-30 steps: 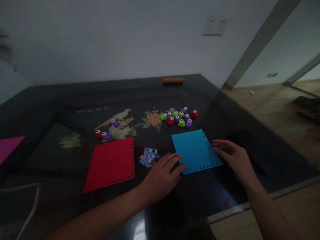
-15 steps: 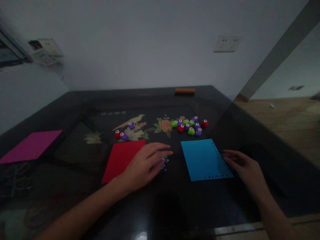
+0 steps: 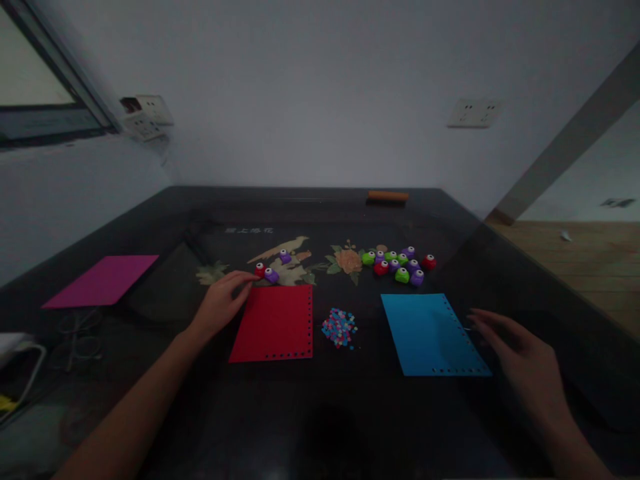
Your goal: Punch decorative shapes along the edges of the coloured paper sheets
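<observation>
Left hand (image 3: 223,303): fingertips at the red punch (image 3: 260,271), beyond the far left corner of the red paper (image 3: 277,323). Right hand (image 3: 525,360): thumb and forefinger narrow, beside the right edge of the blue paper (image 3: 430,333). Dim light; cannot tell whether either hand grips anything. Confetti (image 3: 339,328) between sheets.

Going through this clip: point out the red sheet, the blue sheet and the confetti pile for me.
Red sheet (image 3: 275,323), head view: middle of its upper face.
Blue sheet (image 3: 430,333), head view: middle of its upper face.
Confetti pile (image 3: 339,327), head view: center of the heap.
</observation>
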Tool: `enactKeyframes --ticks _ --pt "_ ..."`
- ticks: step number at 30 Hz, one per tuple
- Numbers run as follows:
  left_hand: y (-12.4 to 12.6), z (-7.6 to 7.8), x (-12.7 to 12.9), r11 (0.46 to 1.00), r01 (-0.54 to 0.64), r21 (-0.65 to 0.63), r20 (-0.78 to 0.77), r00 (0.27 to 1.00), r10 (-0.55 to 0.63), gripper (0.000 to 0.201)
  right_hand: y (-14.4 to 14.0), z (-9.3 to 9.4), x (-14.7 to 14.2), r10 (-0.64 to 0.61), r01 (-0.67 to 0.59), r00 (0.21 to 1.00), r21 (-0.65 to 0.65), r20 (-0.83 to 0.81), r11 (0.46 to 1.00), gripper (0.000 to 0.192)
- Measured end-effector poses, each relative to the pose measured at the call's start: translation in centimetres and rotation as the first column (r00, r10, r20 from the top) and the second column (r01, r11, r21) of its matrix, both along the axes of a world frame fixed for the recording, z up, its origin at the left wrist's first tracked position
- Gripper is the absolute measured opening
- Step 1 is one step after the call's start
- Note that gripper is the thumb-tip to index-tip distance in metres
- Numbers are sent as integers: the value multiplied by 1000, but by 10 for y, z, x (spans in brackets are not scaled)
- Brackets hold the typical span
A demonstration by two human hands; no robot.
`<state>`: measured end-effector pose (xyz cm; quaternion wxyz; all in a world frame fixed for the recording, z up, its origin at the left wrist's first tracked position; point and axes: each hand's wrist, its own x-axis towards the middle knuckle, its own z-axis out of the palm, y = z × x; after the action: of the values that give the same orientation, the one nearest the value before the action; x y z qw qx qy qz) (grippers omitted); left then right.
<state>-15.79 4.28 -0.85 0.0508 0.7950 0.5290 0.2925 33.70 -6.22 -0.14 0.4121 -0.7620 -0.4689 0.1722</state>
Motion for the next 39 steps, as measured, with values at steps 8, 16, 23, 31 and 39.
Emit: enactKeyframes --ticks 8,16,23,31,39 --pt "-7 5 5 996 82 -36 -53 995 -84 25 39 42 -94 467 -487 871 139 155 862 29" --pt "-6 1 6 981 107 -163 -97 988 -124 29 103 25 -211 756 -787 489 -154 434 597 35" --pt "-6 -3 6 976 81 -200 -140 984 -110 49 119 4 -242 741 -740 359 -311 568 597 58" --pt "-3 -8 6 982 50 -180 -215 972 -89 58 116 0 -243 713 -730 309 -324 629 602 56" --pt "0 -13 4 981 87 -173 -182 976 -119 61 112 5 -242 713 -745 301 -311 633 590 49"
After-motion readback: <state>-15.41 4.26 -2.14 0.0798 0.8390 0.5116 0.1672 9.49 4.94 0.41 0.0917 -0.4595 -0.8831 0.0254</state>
